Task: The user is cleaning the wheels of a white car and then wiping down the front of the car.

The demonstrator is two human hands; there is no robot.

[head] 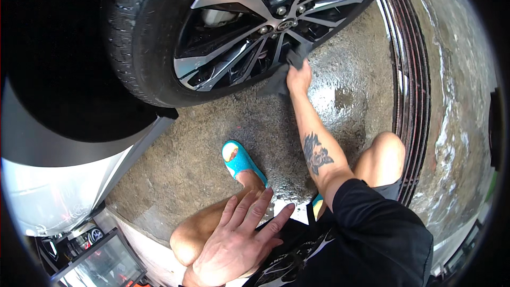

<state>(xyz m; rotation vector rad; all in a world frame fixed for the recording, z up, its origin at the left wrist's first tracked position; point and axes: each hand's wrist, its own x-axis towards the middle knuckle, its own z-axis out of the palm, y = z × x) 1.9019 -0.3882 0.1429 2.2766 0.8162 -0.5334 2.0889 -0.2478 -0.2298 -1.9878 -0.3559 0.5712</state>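
My right hand (pixel 299 79) grips a dark grey cloth (pixel 299 55), pressed at the lower edge of a car's alloy wheel (pixel 235 54). A loose flap of the cloth hangs to the left of the hand, beside the tire. The wheel has machined silver and gloss black spokes, with lug nuts around a Toyota centre cap (pixel 285 26). Around it runs a black rubber tire (pixel 137 44). With fingers spread and nothing in it, my left hand (pixel 243 237) is over my bent left leg, palm down; whether it rests there I cannot tell.
Wet concrete (pixel 191 131) lies under the car and my feet, one in a turquoise slide sandal (pixel 245 163). A long floor drain grate (pixel 412 87) curves along the right. Light-coloured car bodywork (pixel 67 191) is at left, above a glass-fronted case (pixel 103 261) at lower left.
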